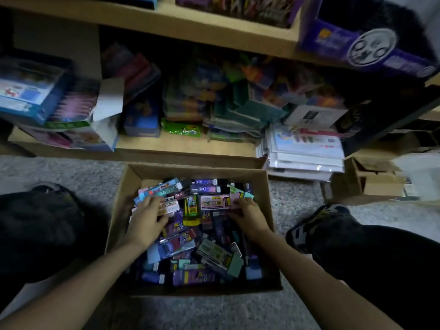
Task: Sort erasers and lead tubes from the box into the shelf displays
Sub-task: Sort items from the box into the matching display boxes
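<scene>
Inside the box (118, 210), the left hand (146, 219) curled round a pale packet (172, 206) near the far-left corner; the right hand (248, 216) pinched a pink packet (215, 202) by its end.

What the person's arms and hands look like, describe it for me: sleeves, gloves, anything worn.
The left forearm and right forearm are bare as far as the frame shows, no sleeve in view. The left hand and right hand wear no gloves. No watch, band or ring shows, though the picture is dim and blurred.
</scene>
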A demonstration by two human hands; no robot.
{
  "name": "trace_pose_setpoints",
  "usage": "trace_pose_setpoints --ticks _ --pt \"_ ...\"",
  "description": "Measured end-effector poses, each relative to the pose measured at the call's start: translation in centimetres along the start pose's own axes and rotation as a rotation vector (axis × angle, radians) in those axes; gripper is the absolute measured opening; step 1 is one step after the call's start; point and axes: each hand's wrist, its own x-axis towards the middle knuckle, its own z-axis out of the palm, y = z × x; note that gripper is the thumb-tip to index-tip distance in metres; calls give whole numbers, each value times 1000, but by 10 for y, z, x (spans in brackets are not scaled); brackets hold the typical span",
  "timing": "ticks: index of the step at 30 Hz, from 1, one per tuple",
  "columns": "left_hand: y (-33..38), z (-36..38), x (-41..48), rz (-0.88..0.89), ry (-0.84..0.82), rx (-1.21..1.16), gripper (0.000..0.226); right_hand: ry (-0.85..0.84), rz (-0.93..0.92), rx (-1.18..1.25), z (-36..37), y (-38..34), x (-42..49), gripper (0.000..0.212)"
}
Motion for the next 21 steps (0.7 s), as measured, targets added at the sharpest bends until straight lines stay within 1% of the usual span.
trace_pose_setpoints --ticks 2,4,9,12,17,19,21 --pt "-2 -5 19 -8 72 56 43 59 -34 -33 3 -1 17 42" --pt "-5 -8 35 -5 78 75 50 61 -89 -109 5 -6 34 50" --pt "-18 -7 55 1 -40 84 67 -27 -308 -264 12 -21 66 58" --pt "-21 -4 61 -5 -64 65 69 -55 -299 -305 19 -28 73 61" --pt "-17 -1 64 3 0 150 65 23 -250 -377 31 -35 71 62" --pt "-15 0 67 21 -35 160 67 37 -261 -390 33 -36 71 64" --pt "-14 1 71 40 -106 225 73 45 -252 -399 32 -35 72 63"
